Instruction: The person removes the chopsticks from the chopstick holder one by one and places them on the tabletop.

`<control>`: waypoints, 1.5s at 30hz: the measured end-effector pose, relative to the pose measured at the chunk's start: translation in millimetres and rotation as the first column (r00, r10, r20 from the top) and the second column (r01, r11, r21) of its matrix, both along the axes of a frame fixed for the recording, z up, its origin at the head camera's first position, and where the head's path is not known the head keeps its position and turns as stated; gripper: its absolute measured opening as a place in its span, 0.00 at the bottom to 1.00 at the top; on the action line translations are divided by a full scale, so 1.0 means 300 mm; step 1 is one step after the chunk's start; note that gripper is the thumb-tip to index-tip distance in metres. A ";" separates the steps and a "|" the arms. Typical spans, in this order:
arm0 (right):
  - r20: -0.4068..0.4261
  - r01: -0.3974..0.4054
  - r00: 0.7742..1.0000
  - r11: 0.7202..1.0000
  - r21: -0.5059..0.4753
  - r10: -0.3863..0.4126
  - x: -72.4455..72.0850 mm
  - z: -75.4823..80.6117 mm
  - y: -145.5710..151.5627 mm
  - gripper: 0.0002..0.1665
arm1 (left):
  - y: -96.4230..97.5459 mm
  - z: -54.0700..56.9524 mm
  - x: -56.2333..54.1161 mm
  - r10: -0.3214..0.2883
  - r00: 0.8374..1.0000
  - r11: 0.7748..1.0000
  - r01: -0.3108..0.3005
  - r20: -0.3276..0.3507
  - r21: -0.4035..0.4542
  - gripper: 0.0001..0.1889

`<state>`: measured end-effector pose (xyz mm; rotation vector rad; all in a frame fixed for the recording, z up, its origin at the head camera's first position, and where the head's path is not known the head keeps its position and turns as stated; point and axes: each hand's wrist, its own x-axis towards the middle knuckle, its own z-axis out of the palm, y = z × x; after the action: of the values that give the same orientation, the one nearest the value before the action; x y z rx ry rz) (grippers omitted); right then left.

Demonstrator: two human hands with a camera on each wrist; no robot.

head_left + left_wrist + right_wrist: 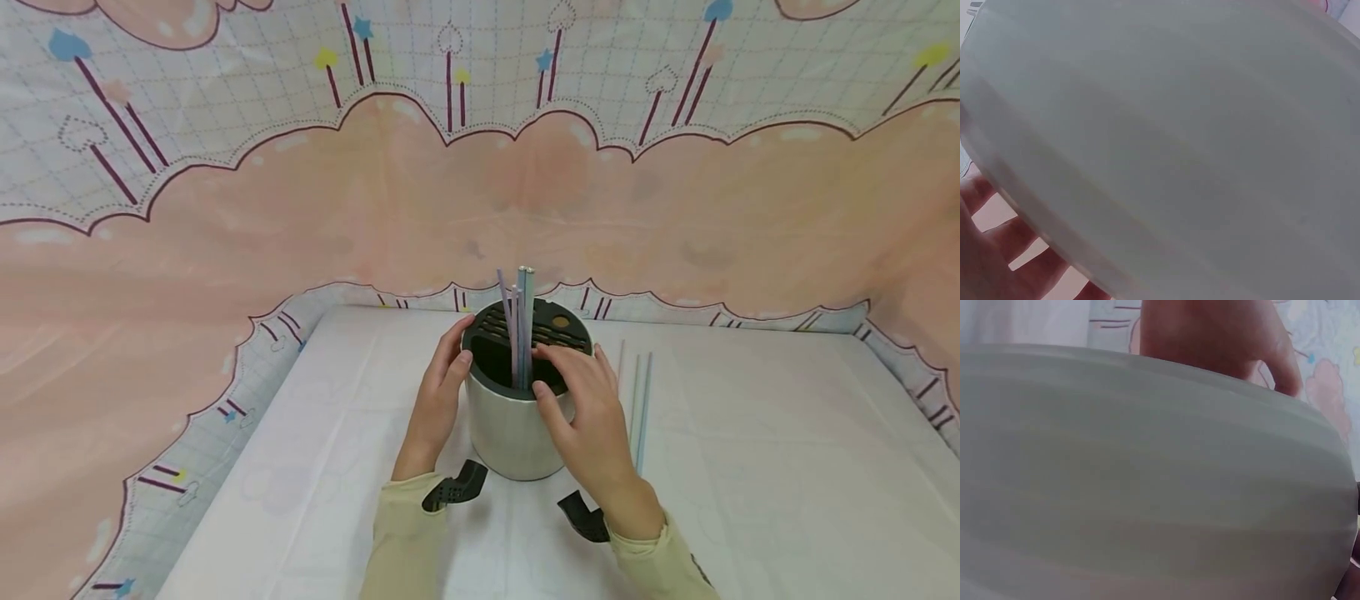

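A pale cylindrical utensil holder [514, 437] with a black slotted top [495, 321] stands upright between my hands. Several thin pastel straws [523, 325] rise from the large front opening of that top. At the holder's left side, my left hand [435, 396] grips it near the rim, thumb toward the front. My right hand [592, 408] is at the right rim, index finger reaching over the opening, thumb by the front edge; a gap shows between their tips. The holder's wall [1166, 150] fills most of both wrist views, hiding much of the hands.
A few more straws [642, 408] lie on the white table covering [765, 467], right of the holder and partly behind my right hand. Behind the table hangs a patterned peach-and-white cloth [420, 217]. Black wrist straps [457, 486] show at both cuffs.
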<state>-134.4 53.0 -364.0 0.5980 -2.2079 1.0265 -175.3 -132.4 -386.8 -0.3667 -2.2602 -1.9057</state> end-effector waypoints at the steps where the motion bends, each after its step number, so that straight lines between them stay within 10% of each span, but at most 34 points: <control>1: -0.001 0.002 1.000 1.000 0.006 -0.002 0.001 0.000 -0.001 0.20 | 0.000 0.000 0.000 0.002 1.000 1.000 -0.002 0.005 -0.002 0.23; 12: 0.001 -0.018 1.000 0.997 0.072 0.018 0.011 0.005 -0.007 0.19 | -0.004 0.008 0.003 -0.024 1.000 0.999 0.024 -0.001 0.027 0.21; 23: -0.010 -0.035 0.999 0.986 0.162 0.037 0.041 0.028 -0.031 0.18 | 0.004 0.092 0.059 -0.023 0.999 1.000 0.023 0.033 0.015 0.23; 36: -0.046 0.014 0.999 0.988 0.153 -0.007 0.064 0.035 -0.070 0.24 | -0.024 0.011 0.014 -0.054 0.998 0.998 0.055 -0.009 0.022 0.23; 45: -0.079 0.013 0.997 0.997 0.071 -0.007 0.054 0.026 -0.069 0.12 | -0.028 0.053 0.040 -0.034 0.999 0.999 0.034 0.025 -0.018 0.23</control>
<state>-118.3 32.4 -356.1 0.6474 -2.1842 0.9063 -163.3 -140.8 -370.7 -0.3885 -2.3031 -1.9176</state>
